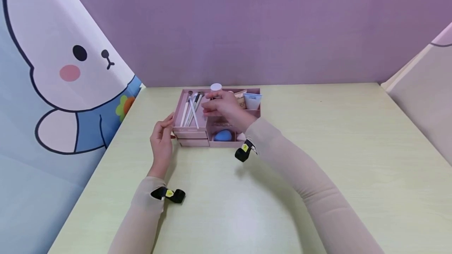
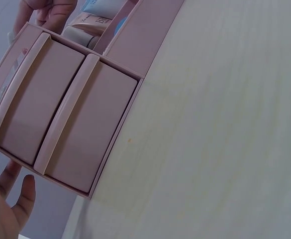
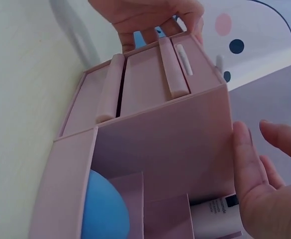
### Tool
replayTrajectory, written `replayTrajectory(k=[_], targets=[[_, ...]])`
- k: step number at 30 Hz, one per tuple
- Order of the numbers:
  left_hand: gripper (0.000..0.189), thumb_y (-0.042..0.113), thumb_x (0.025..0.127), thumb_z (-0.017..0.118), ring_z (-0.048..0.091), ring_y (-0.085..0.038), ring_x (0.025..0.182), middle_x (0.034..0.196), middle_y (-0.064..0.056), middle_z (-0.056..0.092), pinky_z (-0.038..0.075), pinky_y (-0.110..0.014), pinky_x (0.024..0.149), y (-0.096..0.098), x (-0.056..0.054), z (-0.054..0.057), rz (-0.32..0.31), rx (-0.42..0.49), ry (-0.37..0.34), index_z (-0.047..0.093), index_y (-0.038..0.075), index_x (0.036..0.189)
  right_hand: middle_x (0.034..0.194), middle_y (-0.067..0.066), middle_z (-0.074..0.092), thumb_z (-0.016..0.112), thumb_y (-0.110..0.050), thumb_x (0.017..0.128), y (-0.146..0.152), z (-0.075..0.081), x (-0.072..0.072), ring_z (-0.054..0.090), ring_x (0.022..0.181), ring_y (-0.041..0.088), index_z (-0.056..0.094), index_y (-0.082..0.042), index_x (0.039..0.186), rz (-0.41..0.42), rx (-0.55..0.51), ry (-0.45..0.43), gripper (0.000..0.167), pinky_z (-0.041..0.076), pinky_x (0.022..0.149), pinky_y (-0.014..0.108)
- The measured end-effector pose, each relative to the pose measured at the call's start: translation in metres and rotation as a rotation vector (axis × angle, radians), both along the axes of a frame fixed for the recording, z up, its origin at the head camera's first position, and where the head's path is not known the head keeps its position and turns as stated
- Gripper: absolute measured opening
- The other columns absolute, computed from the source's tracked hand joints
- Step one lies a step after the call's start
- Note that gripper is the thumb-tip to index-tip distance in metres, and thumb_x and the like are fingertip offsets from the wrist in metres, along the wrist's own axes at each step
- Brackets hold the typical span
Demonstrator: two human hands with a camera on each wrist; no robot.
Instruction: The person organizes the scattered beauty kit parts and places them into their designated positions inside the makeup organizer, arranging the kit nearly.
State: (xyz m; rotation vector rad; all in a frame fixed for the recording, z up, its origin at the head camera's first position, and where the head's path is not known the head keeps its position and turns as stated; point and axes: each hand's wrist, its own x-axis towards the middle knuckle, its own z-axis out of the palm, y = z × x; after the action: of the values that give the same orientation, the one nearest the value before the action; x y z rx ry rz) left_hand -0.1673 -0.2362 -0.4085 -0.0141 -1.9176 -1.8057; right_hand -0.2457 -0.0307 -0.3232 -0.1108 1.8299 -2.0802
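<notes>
A pink cosmetics organizer [image 1: 192, 134] with two small drawers stands at the back of the table. My left hand [image 1: 162, 144] rests against its left side, fingers extended along the wall. Over the middle of the organizer is my right hand [image 1: 227, 109], its fingers loosely bent and nothing seen in them. In the right wrist view, one finger touches or nearly touches the upper edge of the drawer block [image 3: 170, 134]. Several makeup brushes [image 1: 187, 109] lie in the top tray. A blue makeup sponge [image 1: 223, 135] sits in a front compartment.
A light blue tube [image 1: 252, 100], a beige tube [image 1: 241, 100] and a white-capped container [image 1: 216, 87] stand in the rear compartments. A purple backdrop [image 1: 247, 30] rises behind the table [image 1: 353, 160]. A cartoon-printed cloth [image 1: 70, 128] hangs at the left.
</notes>
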Motion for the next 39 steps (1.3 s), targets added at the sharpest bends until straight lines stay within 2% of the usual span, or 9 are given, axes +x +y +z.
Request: replayTrajectory(k=[5, 12, 19, 24, 28, 31, 34, 37, 39], targets=[[0.02, 0.004, 0.103, 0.044, 0.059, -0.01, 0.115, 0.137, -0.008, 0.061, 0.047, -0.024, 0.068, -0.001, -0.001, 0.001, 0.005, 0.004, -0.007, 0.057, -0.009, 0.111, 0.109, 0.019, 0.067, 0.068, 0.0, 0.092, 0.007, -0.001, 0.004, 0.07, 0.093, 0.029, 0.054, 0.004, 0.133, 0.07, -0.022, -0.002, 0.044, 0.056, 0.085, 0.04], [0.022, 0.01, 0.104, 0.046, 0.059, -0.01, 0.111, 0.137, -0.004, 0.061, 0.048, -0.024, 0.07, -0.006, 0.001, 0.003, 0.006, -0.014, -0.075, 0.059, -0.004, 0.114, 0.114, 0.022, 0.067, 0.063, -0.001, 0.096, 0.03, -0.004, 0.015, 0.07, 0.094, 0.028, 0.052, 0.003, 0.136, 0.169, 0.024, 0.035, 0.042, 0.053, 0.091, 0.045], [0.025, 0.013, 0.103, 0.052, 0.06, -0.008, 0.097, 0.134, -0.006, 0.063, 0.05, -0.026, 0.072, -0.012, 0.003, 0.009, -0.036, -0.064, -0.13, 0.061, -0.001, 0.121, 0.121, 0.03, 0.062, 0.057, -0.005, 0.1, 0.068, -0.009, 0.033, 0.069, 0.099, 0.03, 0.045, 0.006, 0.14, 0.265, 0.078, 0.084, 0.044, 0.054, 0.09, 0.044], [0.03, 0.015, 0.103, 0.052, 0.06, -0.005, 0.099, 0.133, -0.012, 0.061, 0.05, -0.022, 0.072, -0.019, 0.003, 0.015, -0.082, -0.117, -0.205, 0.058, 0.0, 0.128, 0.121, 0.031, 0.062, 0.054, -0.007, 0.101, 0.106, -0.013, 0.047, 0.068, 0.1, 0.029, 0.043, 0.008, 0.14, 0.351, 0.177, 0.16, 0.044, 0.054, 0.089, 0.044], [0.036, 0.019, 0.104, 0.049, 0.059, -0.016, 0.112, 0.139, -0.015, 0.056, 0.049, -0.026, 0.079, -0.026, 0.005, 0.019, -0.15, -0.249, -0.273, 0.051, 0.003, 0.136, 0.12, 0.028, 0.063, 0.057, -0.009, 0.1, 0.142, -0.014, 0.058, 0.067, 0.103, 0.03, 0.046, 0.007, 0.137, 0.38, 0.28, 0.172, 0.042, 0.054, 0.089, 0.044], [0.044, 0.022, 0.104, 0.049, 0.054, -0.031, 0.123, 0.147, -0.019, 0.049, 0.047, -0.041, 0.092, -0.033, 0.009, 0.021, -0.222, -0.404, -0.304, 0.041, 0.005, 0.144, 0.12, 0.028, 0.062, 0.058, -0.011, 0.1, 0.169, -0.014, 0.068, 0.063, 0.108, 0.035, 0.046, 0.008, 0.137, 0.408, 0.391, 0.206, 0.043, 0.054, 0.09, 0.044], [0.055, 0.028, 0.105, 0.05, 0.044, -0.041, 0.133, 0.154, -0.021, 0.038, 0.037, -0.057, 0.103, -0.041, 0.013, 0.023, -0.292, -0.568, -0.345, 0.029, 0.007, 0.151, 0.121, 0.025, 0.061, 0.059, -0.015, 0.1, 0.194, -0.013, 0.079, 0.06, 0.112, 0.036, 0.047, 0.007, 0.138, 0.435, 0.555, 0.294, 0.046, 0.052, 0.093, 0.045], [0.069, 0.037, 0.103, 0.052, 0.033, -0.044, 0.14, 0.159, -0.021, 0.028, 0.029, -0.063, 0.108, -0.048, 0.016, 0.027, -0.337, -0.72, -0.416, 0.019, 0.007, 0.156, 0.128, 0.02, 0.06, 0.063, -0.023, 0.099, 0.217, -0.012, 0.09, 0.056, 0.118, 0.037, 0.049, 0.002, 0.138, 0.433, 0.74, 0.387, 0.049, 0.046, 0.099, 0.051], [0.078, 0.042, 0.1, 0.054, 0.028, -0.046, 0.142, 0.16, -0.023, 0.025, 0.026, -0.066, 0.109, -0.05, 0.019, 0.031, -0.345, -0.822, -0.459, 0.015, 0.006, 0.158, 0.133, 0.019, 0.057, 0.065, -0.029, 0.097, 0.229, -0.011, 0.098, 0.052, 0.123, 0.038, 0.049, 0.001, 0.139, 0.413, 0.851, 0.441, 0.054, 0.042, 0.1, 0.056]])
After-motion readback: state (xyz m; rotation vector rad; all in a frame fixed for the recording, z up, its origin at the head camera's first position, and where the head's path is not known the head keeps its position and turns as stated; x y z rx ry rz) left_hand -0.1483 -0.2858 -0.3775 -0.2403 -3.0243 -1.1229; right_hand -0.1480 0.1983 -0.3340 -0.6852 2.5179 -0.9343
